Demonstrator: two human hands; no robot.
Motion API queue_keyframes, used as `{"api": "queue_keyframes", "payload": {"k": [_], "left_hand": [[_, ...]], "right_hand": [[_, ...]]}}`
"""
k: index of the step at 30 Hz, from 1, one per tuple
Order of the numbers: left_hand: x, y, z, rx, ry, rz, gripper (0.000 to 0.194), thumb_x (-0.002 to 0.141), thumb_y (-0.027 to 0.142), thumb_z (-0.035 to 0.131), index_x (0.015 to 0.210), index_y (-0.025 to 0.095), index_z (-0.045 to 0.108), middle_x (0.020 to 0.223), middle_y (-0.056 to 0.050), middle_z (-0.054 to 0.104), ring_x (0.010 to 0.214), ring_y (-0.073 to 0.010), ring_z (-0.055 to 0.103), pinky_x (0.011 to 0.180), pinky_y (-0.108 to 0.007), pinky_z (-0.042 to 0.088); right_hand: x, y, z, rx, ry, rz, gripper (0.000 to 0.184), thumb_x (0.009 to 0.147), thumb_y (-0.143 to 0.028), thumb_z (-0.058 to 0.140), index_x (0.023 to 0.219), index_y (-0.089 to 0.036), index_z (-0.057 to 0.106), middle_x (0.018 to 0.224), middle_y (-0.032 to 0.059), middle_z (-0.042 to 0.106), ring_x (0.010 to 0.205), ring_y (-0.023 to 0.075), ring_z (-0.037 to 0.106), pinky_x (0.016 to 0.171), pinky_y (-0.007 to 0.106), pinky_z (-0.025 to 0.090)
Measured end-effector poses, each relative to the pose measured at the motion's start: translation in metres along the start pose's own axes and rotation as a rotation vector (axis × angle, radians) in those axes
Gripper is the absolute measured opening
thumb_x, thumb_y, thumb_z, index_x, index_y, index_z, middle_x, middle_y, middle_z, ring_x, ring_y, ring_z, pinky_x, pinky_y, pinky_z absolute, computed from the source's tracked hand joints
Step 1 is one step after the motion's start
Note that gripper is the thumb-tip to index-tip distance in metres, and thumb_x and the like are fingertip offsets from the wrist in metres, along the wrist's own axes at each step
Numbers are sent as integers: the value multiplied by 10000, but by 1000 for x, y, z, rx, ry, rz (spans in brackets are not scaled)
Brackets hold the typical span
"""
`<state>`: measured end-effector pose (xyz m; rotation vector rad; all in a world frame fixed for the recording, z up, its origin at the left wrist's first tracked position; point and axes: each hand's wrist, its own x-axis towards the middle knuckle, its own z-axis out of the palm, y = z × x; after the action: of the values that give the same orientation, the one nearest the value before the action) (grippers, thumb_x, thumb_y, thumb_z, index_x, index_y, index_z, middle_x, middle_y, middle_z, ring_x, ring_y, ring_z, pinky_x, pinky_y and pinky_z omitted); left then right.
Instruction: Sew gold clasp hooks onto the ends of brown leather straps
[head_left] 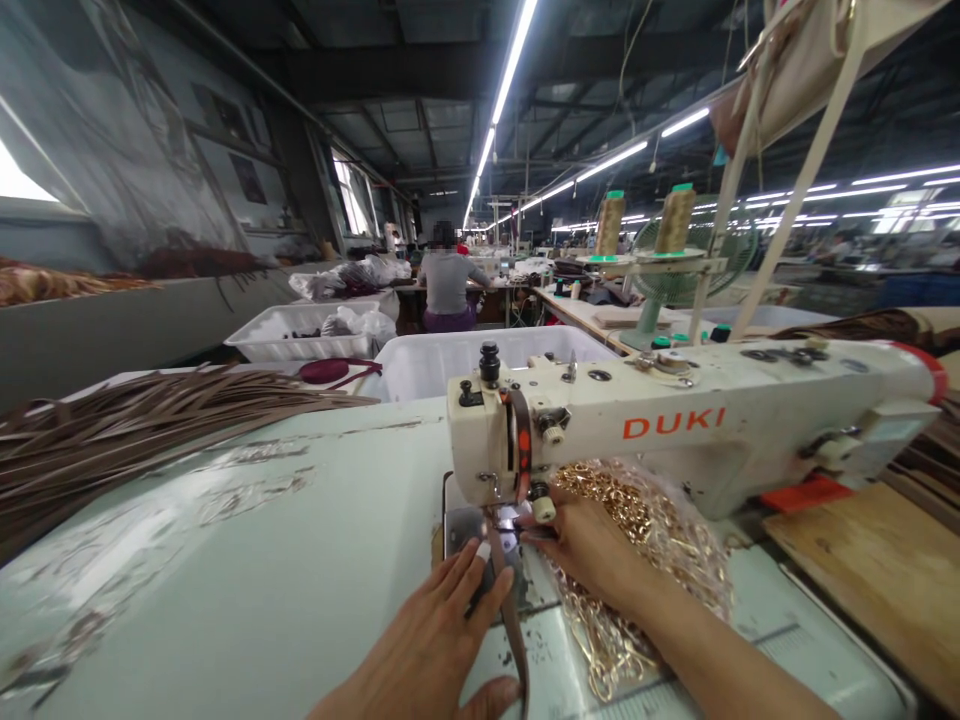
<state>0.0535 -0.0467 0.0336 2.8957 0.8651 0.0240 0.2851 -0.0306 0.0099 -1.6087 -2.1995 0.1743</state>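
A narrow brown strap (pixel 511 625) runs from under the needle area of a white sewing machine (pixel 675 420) toward the front edge. Along its left side lies my left hand (pixel 439 625), fingers stretched forward and thumb spread, with a white wrap on one fingertip. My right hand (pixel 585 545) reaches in from the right to the presser foot area. Its fingers are bent together there, partly hidden by the machine head, and what they grip is unclear. Under and beside my right forearm sits a clear plastic bag of gold metal clasps (pixel 611 655).
Many brown strips (pixel 150 420) are heaped on the left of the pale green table (pixel 300 560). White bins (pixel 480 350) stand beyond it. A wooden board (pixel 877 570) lies at right. Thread cones (pixel 610 225) rise behind the machine. A person (pixel 450 285) sits farther off.
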Motion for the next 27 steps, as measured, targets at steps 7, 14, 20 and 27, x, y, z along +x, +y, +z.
{"api": "queue_keyframes", "payload": {"k": [7,14,20,27], "left_hand": [[-1,-3,2,-59,-81,-27,680,910,512,480,1454,137,317,1473,-219,238,1360,-393,233,1041,-572,346],[0,-2,2,-64,-93,-51,683,905,504,493,1458,148,312,1485,-210,236,1368,-390,212,1051,-561,339],[0,-5,5,-73,-63,-28,683,917,557,454,1445,139,345,1476,-213,265,1359,-398,241,1051,-567,339],[-3,-1,4,-62,-58,-50,667,927,536,445,1452,143,325,1482,-205,260,1369,-381,226,1052,-555,348]], "right_hand": [[0,-1,-2,-60,-28,17,175,891,-339,610,901,-238,753,935,35,654,772,170,652,693,244,453],[1,0,-1,-71,-34,21,203,896,-350,603,876,-214,752,964,44,654,781,159,650,701,233,449],[0,0,0,-71,-17,16,176,881,-333,622,881,-221,759,908,40,660,755,168,655,664,235,445],[0,3,3,-60,-1,-4,162,872,-317,633,974,-265,748,985,34,658,787,174,659,696,247,454]]}}
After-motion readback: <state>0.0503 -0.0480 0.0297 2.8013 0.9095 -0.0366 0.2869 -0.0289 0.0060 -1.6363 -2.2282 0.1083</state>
